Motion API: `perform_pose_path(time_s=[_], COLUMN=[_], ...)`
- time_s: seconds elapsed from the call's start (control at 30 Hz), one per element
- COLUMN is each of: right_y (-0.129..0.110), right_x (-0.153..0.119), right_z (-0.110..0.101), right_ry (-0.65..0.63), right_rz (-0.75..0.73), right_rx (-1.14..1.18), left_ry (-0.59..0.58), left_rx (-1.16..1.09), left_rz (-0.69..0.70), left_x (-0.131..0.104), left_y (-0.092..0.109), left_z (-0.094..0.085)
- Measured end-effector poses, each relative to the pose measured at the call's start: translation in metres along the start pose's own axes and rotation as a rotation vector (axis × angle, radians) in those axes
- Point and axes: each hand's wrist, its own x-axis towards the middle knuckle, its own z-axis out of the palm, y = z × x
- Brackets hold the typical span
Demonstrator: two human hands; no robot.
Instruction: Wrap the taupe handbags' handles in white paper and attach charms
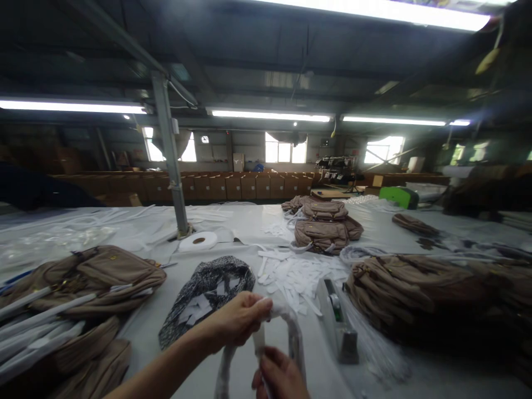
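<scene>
Pinching the strap [296, 339] at six o'clock over the desk [155, 302], the left hand's [239, 322] fingers have its top, a sound hold: it looks light, floppy, slippery. The right hand's [281, 376] fingers clasp a pale strip [259, 339]; dispenser [346, 335], five o'clock.

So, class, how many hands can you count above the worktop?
2. The left hand is at the top of a pale loop; the right hand is lower and nearer the camera. Others may be hidden.
</scene>
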Motion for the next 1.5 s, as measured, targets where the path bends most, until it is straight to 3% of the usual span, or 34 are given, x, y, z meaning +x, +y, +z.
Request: perform_pose_path(time_s=[0.1, 0.27, 0.4, 0.57, 0.67, 0.8, 0.97, 1.23, 1.37, 1.5], right_y=[-0.028, -0.047, -0.045, -0.034, -0.032, -0.047, -0.081, -0.104, -0.109, -0.109], right_x=[0.005, 0.001, -0.006, -0.025, -0.038, -0.047, -0.035, -0.015, -0.014, -0.009], right_z=[0.023, 0.037, 0.034, 0.018, 0.009, 0.009, 0.02, 0.042, 0.053, 0.059], right_ry=[0.029, -0.015, -0.056, -0.002, -0.091, -0.172, 0.006, -0.048, -0.058, -0.066], right_rz=[-0.048, -0.095, -0.146, -0.214, -0.28, -0.384, -0.502, -0.375, -0.368, -0.395], right_rx=[0.092, 0.104, 0.035, -0.042, -0.053, -0.071, -0.291, -0.093, -0.193, -0.329], left_ry=[-0.046, 0.058, 0.103, 0.225, 0.264, 0.305, 0.325, 0.422, 0.454, 0.471], left_rx=[0.137, 0.214, 0.125, 0.089, 0.062, 0.031, 0.005, -0.055, -0.041, 0.049], left_rz=[0.034, 0.01, 0.064, 0.07, 0.07, 0.086, 0.124, 0.263, 0.298, 0.328], left_x=[-0.017, -0.035, -0.034, -0.029, -0.028, -0.027, -0.022, -0.026, -0.031, -0.033], left_y=[0.005, 0.004, 0.002, -0.003, -0.005, -0.005, -0.002, 0.025, 0.036, 0.032], left_z=[0.004, 0.002, 0.005, 0.007, 0.006, 0.007, 0.012, 0.012, 0.009, 0.011])
